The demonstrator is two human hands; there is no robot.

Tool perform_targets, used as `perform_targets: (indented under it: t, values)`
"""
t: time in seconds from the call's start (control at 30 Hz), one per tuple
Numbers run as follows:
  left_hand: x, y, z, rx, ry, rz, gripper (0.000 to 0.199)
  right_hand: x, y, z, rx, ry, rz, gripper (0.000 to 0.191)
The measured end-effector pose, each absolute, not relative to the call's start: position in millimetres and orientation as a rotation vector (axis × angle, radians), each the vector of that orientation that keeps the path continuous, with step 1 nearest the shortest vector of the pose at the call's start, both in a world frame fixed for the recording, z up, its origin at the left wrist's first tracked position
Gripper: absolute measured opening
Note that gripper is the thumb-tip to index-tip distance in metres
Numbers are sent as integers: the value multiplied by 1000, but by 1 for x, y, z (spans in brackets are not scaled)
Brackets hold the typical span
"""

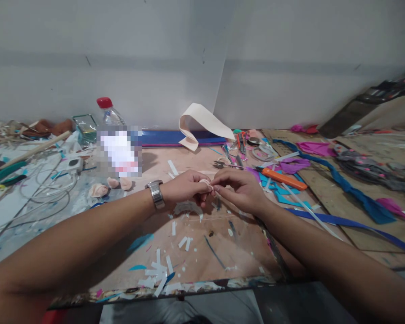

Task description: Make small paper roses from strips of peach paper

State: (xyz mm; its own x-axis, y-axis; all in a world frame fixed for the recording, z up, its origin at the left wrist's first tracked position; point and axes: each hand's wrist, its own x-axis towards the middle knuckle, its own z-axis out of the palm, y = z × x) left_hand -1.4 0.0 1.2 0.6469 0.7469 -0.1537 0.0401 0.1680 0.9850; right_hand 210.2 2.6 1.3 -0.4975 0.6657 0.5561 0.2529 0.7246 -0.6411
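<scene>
My left hand (186, 186), with a metal watch (155, 194) on its wrist, is closed around a small pale pink rolled flower (205, 182) above the middle of the work board. From the other side, my right hand (239, 191) pinches the flower's right edge between thumb and fingertips. Part of the flower is hidden by the fingers. Several similar pale flowers and buds lie left of the hands, among them a rose-like one (99, 190). A curled cream strip (205, 118) rests behind the hands. Just beyond the right hand lie scissors (227, 165).
An orange cutter (283, 178) lies among blue and purple scraps on the right, near a long blue strip (344, 182). White offcuts (158, 270) litter the front. At left are a red-capped bottle (111, 114), a pixelated bright object (119, 153), a cabled white charger (74, 164) and green-handled pliers (8, 175).
</scene>
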Motion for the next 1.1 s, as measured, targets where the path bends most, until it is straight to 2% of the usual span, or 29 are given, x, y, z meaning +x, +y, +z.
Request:
perform_targets:
  t: [0.53, 0.77, 1.1]
  values:
    - [-4, 8, 0, 1218, 622, 487, 18, 212, 4, 3, -527, -2156, 522, 18]
    - [-5, 8, 3, 1188, 592, 486, 20, 213, 3, 5, -535, -2126, 622, 17]
    - [-6, 10, 3, 1208, 607, 508, 13, 212, 1, 4, -605, -2120, 674, 11]
